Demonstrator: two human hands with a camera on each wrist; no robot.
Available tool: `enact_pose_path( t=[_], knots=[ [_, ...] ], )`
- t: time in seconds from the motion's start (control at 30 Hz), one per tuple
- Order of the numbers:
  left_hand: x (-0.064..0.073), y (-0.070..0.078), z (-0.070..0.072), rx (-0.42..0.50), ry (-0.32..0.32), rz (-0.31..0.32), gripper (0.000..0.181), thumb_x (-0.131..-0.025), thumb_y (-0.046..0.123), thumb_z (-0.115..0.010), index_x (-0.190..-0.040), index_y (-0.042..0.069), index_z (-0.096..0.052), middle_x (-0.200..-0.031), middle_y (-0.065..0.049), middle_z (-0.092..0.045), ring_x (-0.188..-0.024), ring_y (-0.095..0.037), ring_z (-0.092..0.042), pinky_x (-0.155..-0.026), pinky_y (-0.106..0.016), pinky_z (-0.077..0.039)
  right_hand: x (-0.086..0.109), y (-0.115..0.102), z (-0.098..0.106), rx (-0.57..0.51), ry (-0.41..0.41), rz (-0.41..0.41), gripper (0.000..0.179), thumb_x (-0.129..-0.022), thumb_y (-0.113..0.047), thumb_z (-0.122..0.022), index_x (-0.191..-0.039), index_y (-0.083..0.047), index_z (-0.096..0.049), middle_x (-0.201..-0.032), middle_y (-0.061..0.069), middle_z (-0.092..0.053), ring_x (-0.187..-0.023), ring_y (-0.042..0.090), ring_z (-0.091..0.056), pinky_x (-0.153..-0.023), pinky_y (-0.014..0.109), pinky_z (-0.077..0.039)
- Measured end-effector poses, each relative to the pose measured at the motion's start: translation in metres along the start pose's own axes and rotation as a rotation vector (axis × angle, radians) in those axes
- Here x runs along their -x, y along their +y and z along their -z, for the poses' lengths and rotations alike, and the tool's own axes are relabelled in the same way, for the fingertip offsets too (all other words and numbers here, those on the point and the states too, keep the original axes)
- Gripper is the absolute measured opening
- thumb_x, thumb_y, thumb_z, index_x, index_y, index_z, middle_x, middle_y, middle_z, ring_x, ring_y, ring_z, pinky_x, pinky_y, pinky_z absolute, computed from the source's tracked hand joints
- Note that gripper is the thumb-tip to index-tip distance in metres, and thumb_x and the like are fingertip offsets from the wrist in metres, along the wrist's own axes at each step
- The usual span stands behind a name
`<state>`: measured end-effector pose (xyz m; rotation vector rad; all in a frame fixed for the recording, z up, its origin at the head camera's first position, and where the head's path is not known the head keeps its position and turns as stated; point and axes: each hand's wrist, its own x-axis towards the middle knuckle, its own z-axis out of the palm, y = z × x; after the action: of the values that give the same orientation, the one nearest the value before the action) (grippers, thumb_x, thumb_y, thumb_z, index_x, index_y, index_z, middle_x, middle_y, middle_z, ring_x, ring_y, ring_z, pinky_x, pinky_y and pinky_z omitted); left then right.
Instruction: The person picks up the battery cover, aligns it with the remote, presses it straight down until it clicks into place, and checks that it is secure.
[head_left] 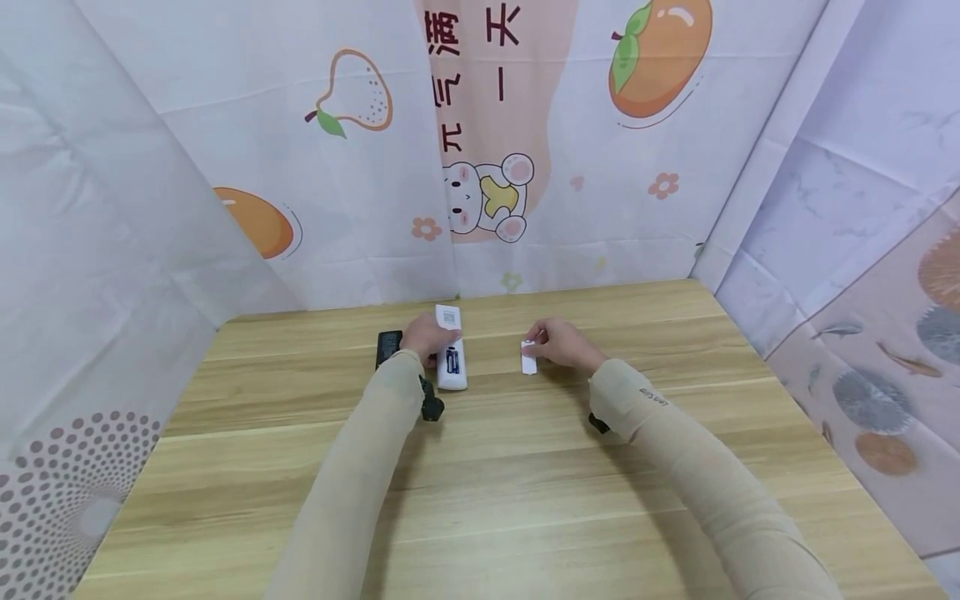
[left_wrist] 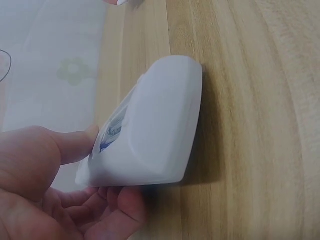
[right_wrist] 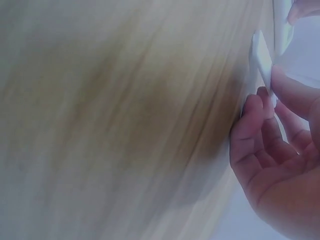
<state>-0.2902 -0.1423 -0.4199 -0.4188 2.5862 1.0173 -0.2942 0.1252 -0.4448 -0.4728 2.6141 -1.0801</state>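
Observation:
A white remote control [head_left: 452,367] lies back side up near the far edge of the table, its battery compartment uncovered and batteries [head_left: 453,360] showing inside. My left hand [head_left: 429,335] grips it from the left, thumb over the top and fingers along its side, as the left wrist view shows. To the right, my right hand [head_left: 561,342] pinches a small white battery cover [head_left: 528,358] between thumb and fingers. In the right wrist view the battery cover [right_wrist: 262,60] is seen edge-on, tilted close over the wood.
Partly behind the left hand lies a black device [head_left: 387,344] with a dark face. The wooden table [head_left: 517,500] runs back to a printed curtain [head_left: 360,208], with more curtains at both sides. Dark straps with wrist cameras sit under both sleeves.

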Motion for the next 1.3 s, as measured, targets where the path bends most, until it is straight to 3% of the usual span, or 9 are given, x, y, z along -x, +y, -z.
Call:
enact_pose_path(
  t=[0.23, 0.5, 0.67, 0.93, 1.1, 1.3],
  knots=[
    [-0.002, -0.002, 0.000, 0.037, -0.021, -0.010, 0.046, -0.100, 0.033, -0.065, -0.130, -0.001, -0.056, -0.111, -0.019, -0.064, -0.089, -0.028, -0.065, -0.060, -0.036, -0.059, 0.001, -0.005, -0.002, -0.157, -0.044, -0.068, 0.020, -0.096, -0.013, -0.073, -0.107, 0.001, -0.064, -0.087, 0.010, -0.063, -0.062, 0.018, -0.061, -0.056, 0.029, -0.056],
    [-0.006, -0.009, 0.003, 0.108, -0.069, -0.038, 0.034, -0.105, 0.027, -0.057, -0.123, -0.001, -0.061, -0.103, -0.019, -0.067, -0.084, -0.027, -0.065, -0.064, -0.037, -0.060, 0.003, -0.013, -0.002, -0.273, -0.060, -0.096, 0.020, -0.095, -0.010, -0.073, -0.109, 0.000, -0.063, -0.088, 0.010, -0.060, -0.063, 0.018, -0.063, -0.055, 0.030, -0.057],
    [-0.008, -0.017, 0.008, 0.218, -0.134, -0.051, 0.036, -0.106, 0.026, -0.055, -0.130, -0.001, -0.055, -0.106, -0.020, -0.066, -0.085, -0.027, -0.065, -0.065, -0.038, -0.060, 0.003, -0.026, -0.004, -0.344, -0.092, -0.081, 0.020, -0.094, -0.008, -0.074, -0.108, 0.000, -0.062, -0.088, 0.009, -0.061, -0.065, 0.018, -0.062, -0.059, 0.029, -0.058],
    [-0.009, -0.015, 0.015, 0.401, -0.209, -0.031, 0.042, -0.106, 0.023, -0.057, -0.142, 0.004, -0.046, -0.121, -0.020, -0.059, -0.097, -0.029, -0.062, -0.072, -0.042, -0.061, -0.001, -0.038, -0.007, -0.329, -0.113, -0.017, 0.016, -0.095, -0.005, -0.071, -0.109, -0.001, -0.063, -0.095, 0.012, -0.063, -0.072, 0.022, -0.062, -0.065, 0.036, -0.059],
    [-0.008, -0.016, 0.019, 0.429, -0.220, -0.042, 0.043, -0.107, 0.021, -0.055, -0.145, 0.005, -0.044, -0.124, -0.021, -0.058, -0.101, -0.031, -0.061, -0.075, -0.043, -0.061, -0.006, -0.055, -0.011, -0.234, -0.093, 0.059, 0.020, -0.094, -0.006, -0.073, -0.111, -0.003, -0.064, -0.101, 0.013, -0.067, -0.081, 0.023, -0.066, -0.075, 0.045, -0.061],
    [-0.005, -0.022, 0.022, 0.430, -0.233, -0.047, 0.045, -0.107, 0.022, -0.055, -0.147, 0.007, -0.041, -0.125, -0.021, -0.058, -0.102, -0.031, -0.061, -0.075, -0.043, -0.061, -0.011, -0.074, -0.025, -0.257, -0.080, 0.112, 0.022, -0.093, -0.007, -0.075, -0.113, -0.002, -0.066, -0.099, 0.012, -0.070, -0.082, 0.024, -0.068, -0.075, 0.045, -0.061]
  ],
)
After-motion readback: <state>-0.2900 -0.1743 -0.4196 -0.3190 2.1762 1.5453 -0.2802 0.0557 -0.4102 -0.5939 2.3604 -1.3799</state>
